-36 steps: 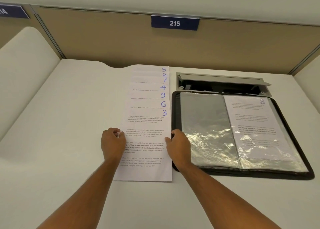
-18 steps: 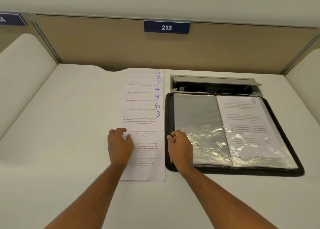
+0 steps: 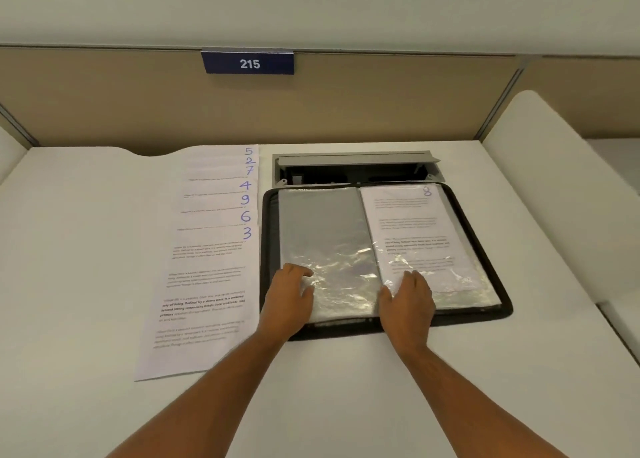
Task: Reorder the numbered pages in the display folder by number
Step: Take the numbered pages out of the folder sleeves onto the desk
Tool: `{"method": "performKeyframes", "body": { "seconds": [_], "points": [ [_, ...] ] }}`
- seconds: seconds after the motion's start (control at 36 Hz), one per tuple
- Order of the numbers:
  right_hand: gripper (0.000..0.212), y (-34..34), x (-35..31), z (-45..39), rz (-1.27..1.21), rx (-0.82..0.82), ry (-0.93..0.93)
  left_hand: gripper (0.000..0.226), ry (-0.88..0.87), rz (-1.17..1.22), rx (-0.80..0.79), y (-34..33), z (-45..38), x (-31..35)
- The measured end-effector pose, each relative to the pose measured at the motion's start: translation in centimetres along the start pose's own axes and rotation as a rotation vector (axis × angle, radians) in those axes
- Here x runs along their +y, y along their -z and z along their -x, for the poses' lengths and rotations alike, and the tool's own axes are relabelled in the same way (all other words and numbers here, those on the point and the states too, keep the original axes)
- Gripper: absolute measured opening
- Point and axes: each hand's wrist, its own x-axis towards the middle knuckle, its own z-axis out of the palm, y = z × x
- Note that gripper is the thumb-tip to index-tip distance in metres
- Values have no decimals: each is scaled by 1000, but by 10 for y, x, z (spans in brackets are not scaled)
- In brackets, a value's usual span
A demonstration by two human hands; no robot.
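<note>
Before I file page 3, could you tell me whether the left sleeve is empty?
Empty: the left sleeve shows only grey backing, no page.

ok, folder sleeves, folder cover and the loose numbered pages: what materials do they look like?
Sleeves: thin clear plastic film, glossy; crinkled glare patches near the hands.
Folder cover: black and matte, with a raised rim; fabric or soft plastic, can't tell which.
Numbered pages: plain matte white paper, printed text, numbers handwritten in blue ink.
</note>
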Motion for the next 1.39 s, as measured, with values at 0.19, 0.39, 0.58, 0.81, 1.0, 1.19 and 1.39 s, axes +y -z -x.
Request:
{"method": "performKeyframes", "body": {
  "seconds": [0.19,0.39,0.58,0.81,1.0,1.19,1.39],
  "points": [
    [89,24,68,-26,158,29,-241,23,-117,-64,-194,-35,2,16],
    [68,28,99,-35,296,0,-145,14,-90,-146,-120,-42,-5,29],
    [42,27,76,-38,95,16,-5,11,-1,-19,-78,-42,-3,44],
    [43,26,17,-24,-379,37,169,19,132,136,-60,-35,-6,53],
    [55,28,-21,3,-401,-272,546,48,237,382,-13,-26,-7,55],
    [46,30,-31,33,-463,-540,845,36,407,513,54,-17,-12,53],
    [21,30,5,5,-493,-61,482,42,548,302,184,-8,-13,41]
  ]
}}
